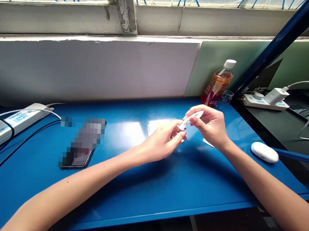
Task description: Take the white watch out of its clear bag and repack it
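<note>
Above the blue desk [189,187], my two hands meet in front of me. My right hand [208,124] is closed, pinching a thin white strip-like item [196,115] between thumb and fingers. The strip slants down to my left hand [164,140], whose fingers are curled around something small with a dark, shiny bit showing. That small thing is mostly hidden by the fingers, so its kind cannot be made out. A flat white piece [208,143] lies on the desk under my right wrist.
At the right lies a white rounded case [264,152]. A drink bottle [218,82] and a clear cup [226,97] stand at the back right. On the left are a phone [83,146], a power strip [20,119] and cables. Another power strip [266,102] sits far right.
</note>
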Tool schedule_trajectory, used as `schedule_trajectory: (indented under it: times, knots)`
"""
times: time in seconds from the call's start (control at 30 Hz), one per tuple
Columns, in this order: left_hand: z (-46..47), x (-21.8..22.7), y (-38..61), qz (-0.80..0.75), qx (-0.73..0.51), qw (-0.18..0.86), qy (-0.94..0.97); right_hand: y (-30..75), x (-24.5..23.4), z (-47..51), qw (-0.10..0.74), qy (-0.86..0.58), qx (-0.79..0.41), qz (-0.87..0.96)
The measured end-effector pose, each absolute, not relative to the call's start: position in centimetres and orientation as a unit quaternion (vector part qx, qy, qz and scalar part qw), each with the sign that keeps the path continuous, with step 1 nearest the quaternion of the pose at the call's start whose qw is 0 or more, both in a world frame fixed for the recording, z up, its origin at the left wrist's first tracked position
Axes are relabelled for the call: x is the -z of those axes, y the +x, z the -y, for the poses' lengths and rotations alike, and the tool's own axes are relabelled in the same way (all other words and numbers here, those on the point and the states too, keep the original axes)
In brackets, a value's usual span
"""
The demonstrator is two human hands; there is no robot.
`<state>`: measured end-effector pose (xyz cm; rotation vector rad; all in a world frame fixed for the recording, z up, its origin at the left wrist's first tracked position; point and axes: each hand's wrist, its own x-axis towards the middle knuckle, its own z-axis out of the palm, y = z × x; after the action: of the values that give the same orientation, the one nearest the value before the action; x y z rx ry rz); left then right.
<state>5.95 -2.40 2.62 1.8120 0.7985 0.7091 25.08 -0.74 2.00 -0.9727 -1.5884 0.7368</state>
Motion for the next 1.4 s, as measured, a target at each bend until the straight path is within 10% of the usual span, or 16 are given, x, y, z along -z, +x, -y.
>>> schedule_trajectory:
  times: [0.23,0.53,1.4]
  knots:
    - [1.0,-3.7,6.2,-0.328,-0.394,0.727,0.457,22.5,-4.0,-4.2,0.535,-0.357,-0.428,0.635]
    - [1.0,-2.3,6.2,-0.341,-0.402,0.73,0.435,20.1,-4.4,-4.7,0.383,-0.317,-0.636,0.591]
    - [1.0,-2.1,6.2,-0.353,-0.263,0.831,0.34,20.4,-2.4,-4.2,0.38,-0.214,-0.828,0.352]
